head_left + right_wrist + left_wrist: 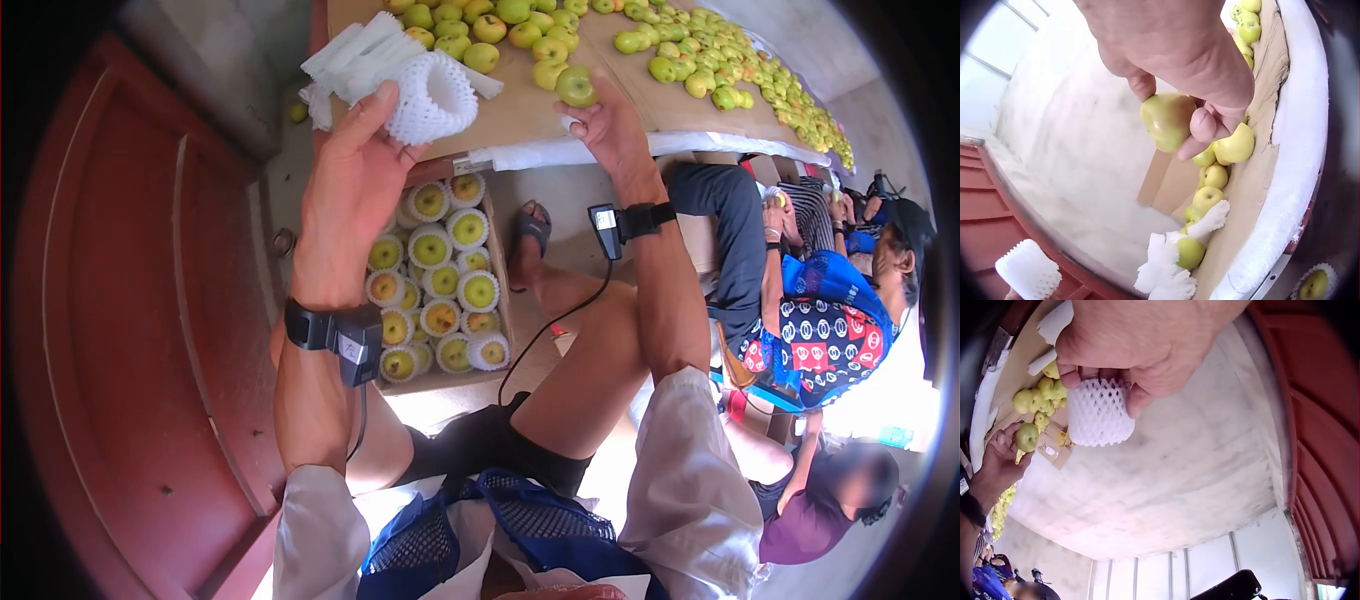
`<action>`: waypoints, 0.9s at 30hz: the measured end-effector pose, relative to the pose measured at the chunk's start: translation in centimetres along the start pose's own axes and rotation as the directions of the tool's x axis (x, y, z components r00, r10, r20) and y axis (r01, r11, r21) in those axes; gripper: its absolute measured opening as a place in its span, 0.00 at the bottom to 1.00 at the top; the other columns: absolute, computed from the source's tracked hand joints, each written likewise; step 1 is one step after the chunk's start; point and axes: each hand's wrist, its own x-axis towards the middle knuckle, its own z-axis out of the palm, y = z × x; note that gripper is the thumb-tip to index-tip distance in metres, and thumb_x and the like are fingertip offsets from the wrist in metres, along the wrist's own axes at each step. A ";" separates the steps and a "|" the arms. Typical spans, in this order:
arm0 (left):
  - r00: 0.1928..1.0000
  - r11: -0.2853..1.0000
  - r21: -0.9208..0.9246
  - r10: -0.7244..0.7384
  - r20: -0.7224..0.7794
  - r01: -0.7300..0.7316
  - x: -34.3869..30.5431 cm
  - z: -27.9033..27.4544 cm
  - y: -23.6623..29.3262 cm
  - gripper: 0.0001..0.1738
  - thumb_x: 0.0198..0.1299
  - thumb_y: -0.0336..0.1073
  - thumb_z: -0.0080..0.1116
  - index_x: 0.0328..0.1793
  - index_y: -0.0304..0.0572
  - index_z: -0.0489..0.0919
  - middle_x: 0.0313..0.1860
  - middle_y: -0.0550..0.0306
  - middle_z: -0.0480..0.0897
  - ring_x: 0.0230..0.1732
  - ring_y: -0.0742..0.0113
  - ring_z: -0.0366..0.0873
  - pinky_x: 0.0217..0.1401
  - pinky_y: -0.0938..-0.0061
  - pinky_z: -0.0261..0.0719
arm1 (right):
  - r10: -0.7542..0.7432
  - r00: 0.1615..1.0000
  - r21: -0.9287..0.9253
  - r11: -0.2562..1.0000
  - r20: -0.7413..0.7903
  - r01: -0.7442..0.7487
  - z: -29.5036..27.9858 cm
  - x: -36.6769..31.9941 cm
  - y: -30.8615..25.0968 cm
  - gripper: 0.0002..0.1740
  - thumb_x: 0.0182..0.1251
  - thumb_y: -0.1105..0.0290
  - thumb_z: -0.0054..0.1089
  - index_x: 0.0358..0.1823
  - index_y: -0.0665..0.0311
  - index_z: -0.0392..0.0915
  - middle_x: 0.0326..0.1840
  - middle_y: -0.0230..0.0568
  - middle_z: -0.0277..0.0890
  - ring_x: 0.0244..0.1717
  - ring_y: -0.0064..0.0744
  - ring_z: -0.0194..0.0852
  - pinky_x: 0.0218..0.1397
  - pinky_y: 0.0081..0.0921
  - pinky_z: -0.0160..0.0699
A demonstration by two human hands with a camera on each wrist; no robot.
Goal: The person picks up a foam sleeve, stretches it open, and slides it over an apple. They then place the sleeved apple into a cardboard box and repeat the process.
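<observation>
So the person's left hand [362, 152] is pinching a white foam fruit net [432, 98] by its rim, fingers tucked inside the opening and thumb on the outside. The net is sitting open like a little cup, with nothing in it. The right hand [612, 128] is gripping a green apple [577, 86] between thumb and fingers, holding it up near the front edge of the table [535, 110]. The two hands are well apart, so apple and net aren't touching.

A messy bunch of flattened foam nets [350, 58] is lying on the table's left end, right behind the left hand. Loose apples [487, 28], mostly yellow-green with some reddish patches, are spreading across the brown cardboard top and way off to the right. White padding [555, 153] is running along the front edge.

Down below, between the forearms, an open box [500, 250] is holding rows of apples, each one sitting in its own foam net. A sandaled foot [532, 235] is resting just right of it. A red door [130, 280] is filling the left side. Over on the right, a person in a blue and patterned top [825, 325] is sitting with hands raised, and another in a purple shirt [808, 515] is showing lower down, face blurred.
</observation>
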 end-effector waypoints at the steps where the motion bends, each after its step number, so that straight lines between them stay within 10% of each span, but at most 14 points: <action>1: 1.000 1.000 0.015 0.005 -0.005 -0.005 0.1 0.1 0.2 0.18 0.67 0.37 0.67 0.61 0.45 0.79 0.60 0.64 0.81 0.63 0.70 0.75 0.64 0.65 0.73 | 0.002 1.000 -0.091 0.996 -0.014 -0.004 0.2 0.0 0.2 0.26 0.73 0.53 0.62 0.63 0.62 0.74 0.54 0.39 0.83 0.51 0.41 0.85 0.29 0.20 0.63; 6: 1.000 1.000 0.024 -0.001 -0.020 0.002 1.3 -0.3 0.5 0.20 0.67 0.36 0.68 0.63 0.48 0.78 0.60 0.64 0.81 0.64 0.70 0.75 0.64 0.63 0.72 | 0.053 0.995 -0.568 0.818 -0.083 -0.091 2.7 -0.4 0.6 0.30 0.71 0.51 0.66 0.62 0.67 0.75 0.51 0.36 0.80 0.44 0.32 0.85 0.24 0.16 0.62; 15: 0.997 1.000 -0.016 -0.022 -0.070 0.020 1.9 0.1 -0.1 0.23 0.68 0.32 0.66 0.68 0.46 0.76 0.63 0.61 0.81 0.63 0.67 0.78 0.62 0.65 0.75 | 0.148 0.987 -0.889 0.439 -0.069 -0.128 4.6 2.1 4.1 0.33 0.70 0.44 0.63 0.60 0.67 0.80 0.41 0.37 0.80 0.30 0.24 0.80 0.26 0.23 0.71; 27: 0.999 1.000 0.004 -0.018 -0.040 0.018 2.2 -0.1 0.0 0.23 0.69 0.32 0.64 0.69 0.46 0.74 0.64 0.60 0.81 0.64 0.66 0.77 0.59 0.64 0.77 | -0.065 0.996 -0.869 0.493 -0.063 -0.022 4.9 1.4 4.4 0.33 0.72 0.42 0.56 0.58 0.67 0.81 0.34 0.44 0.83 0.25 0.34 0.81 0.35 0.30 0.80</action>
